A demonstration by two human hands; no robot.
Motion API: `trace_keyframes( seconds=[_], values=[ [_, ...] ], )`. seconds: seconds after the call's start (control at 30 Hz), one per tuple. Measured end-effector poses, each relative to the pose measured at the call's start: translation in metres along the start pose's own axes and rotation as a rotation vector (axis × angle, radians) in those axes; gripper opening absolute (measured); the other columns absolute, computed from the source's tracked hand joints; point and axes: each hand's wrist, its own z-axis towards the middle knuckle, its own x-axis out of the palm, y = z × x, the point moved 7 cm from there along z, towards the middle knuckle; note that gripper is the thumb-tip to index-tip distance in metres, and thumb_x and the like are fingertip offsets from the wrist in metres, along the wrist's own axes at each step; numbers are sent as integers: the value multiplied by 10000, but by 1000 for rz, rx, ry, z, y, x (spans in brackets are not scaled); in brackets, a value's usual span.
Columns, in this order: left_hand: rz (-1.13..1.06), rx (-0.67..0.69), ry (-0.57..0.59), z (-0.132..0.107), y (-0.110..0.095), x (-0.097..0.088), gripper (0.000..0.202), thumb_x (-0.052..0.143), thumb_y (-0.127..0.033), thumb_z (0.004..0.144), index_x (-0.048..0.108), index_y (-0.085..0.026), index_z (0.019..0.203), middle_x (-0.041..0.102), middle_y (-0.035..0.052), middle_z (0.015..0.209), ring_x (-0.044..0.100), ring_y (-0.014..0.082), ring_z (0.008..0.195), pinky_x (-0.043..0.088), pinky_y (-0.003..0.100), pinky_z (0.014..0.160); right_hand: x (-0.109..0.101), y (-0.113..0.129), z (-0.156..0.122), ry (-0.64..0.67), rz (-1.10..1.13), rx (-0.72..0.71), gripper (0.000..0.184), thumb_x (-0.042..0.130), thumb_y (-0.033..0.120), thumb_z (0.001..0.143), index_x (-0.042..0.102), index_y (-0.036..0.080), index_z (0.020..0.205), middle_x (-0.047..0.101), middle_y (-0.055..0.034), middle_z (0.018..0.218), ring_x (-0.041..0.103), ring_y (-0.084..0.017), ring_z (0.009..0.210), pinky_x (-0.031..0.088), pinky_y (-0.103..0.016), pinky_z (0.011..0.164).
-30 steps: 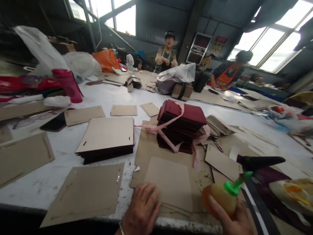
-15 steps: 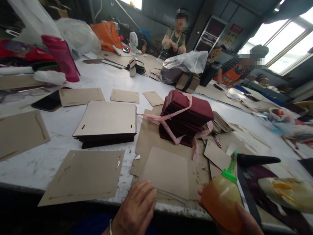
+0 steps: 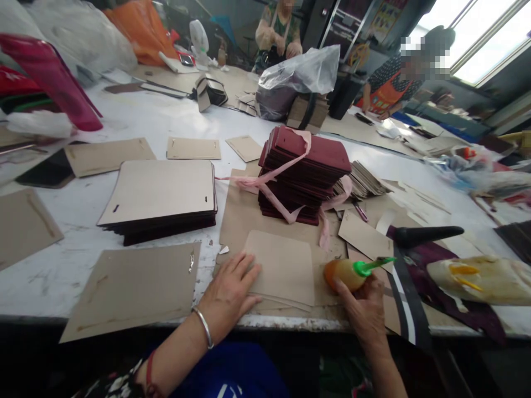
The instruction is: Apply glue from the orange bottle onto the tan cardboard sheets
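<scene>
My left hand lies flat, fingers spread, on the left edge of a small stack of tan cardboard sheets at the table's near edge. My right hand is wrapped round an orange glue bottle with a green nozzle, which lies on its side pointing right, just right of the sheets. Behind the sheets stands a pile of dark red covers tied with pink ribbon. Another stack of boards, tan on top, sits to the left.
Loose cardboard sheets lie about the white table. A black-handled tool and a yellowish bag lie at right. A pink bottle stands far left. Two other people work at the far side.
The view has tilted down. My left hand slid forward onto the sheets. The glue bottle went from upright in my right hand to lying low on its side by the sheets.
</scene>
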Motion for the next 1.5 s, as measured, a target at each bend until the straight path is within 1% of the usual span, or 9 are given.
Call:
trace_keyframes(
  seconds=[0.4,0.5,0.67,0.87,0.97,1.1,1.23,1.33,1.5],
  values=[
    [193,306,5,0,-16,19,361,457,-284,885,541,3,1087,572,315,1079,557,405,1047,508,513,805,-8,-18,-2,108,-237,38,900,646,638,580,418,116,1277,488,-174,1256,536,-327,1049,367,-472,949],
    [180,376,-17,9,-16,2,350,377,-266,908,553,-14,1074,605,283,1033,604,363,981,527,481,776,-18,-11,-10,75,-237,34,954,626,652,579,382,103,1320,479,-174,1290,514,-334,1097,361,-463,967],
    [101,391,-48,36,-2,-47,302,325,-213,920,589,-91,1001,664,144,850,653,220,775,547,312,662,-51,-9,-42,-64,-245,156,610,531,659,680,577,225,1106,609,-83,1136,588,-301,965,459,-428,836],
    [-143,171,-54,56,22,-98,357,290,-295,905,596,-167,774,594,58,654,563,152,562,481,239,558,-29,6,-63,117,-101,39,439,597,561,722,638,223,1001,667,-59,1028,638,-250,874,520,-310,749],
    [-373,9,58,55,28,-109,362,340,-373,877,562,-185,661,522,2,554,475,111,470,389,184,471,-17,40,-53,47,-94,-154,389,568,514,768,617,228,1028,653,-61,1030,636,-230,809,509,-353,786],
    [-799,-277,308,41,32,-99,427,450,-528,807,582,-159,637,516,13,568,458,120,503,354,173,449,-1,81,-32,6,-96,-310,474,539,522,778,553,205,1131,578,-100,1159,559,-274,996,411,-464,936],
    [-1142,-506,434,27,34,-81,469,578,-604,706,584,-140,638,559,29,589,502,138,508,387,193,456,38,85,-23,404,78,-130,527,536,552,781,547,174,1147,601,-109,1130,552,-270,1033,446,-400,890],
    [-1285,-643,362,21,42,-73,469,630,-587,687,618,-119,713,600,39,624,528,135,529,405,191,473,55,82,-33,543,279,39,475,549,564,774,615,146,991,657,-93,972,590,-267,934,479,-353,801],
    [-1649,-793,96,7,45,-57,427,670,-455,744,531,-162,1022,642,60,948,623,178,820,509,275,718,51,62,-40,322,317,128,464,552,578,773,603,164,977,634,-41,827,575,-212,748,479,-266,576]
  ],
)
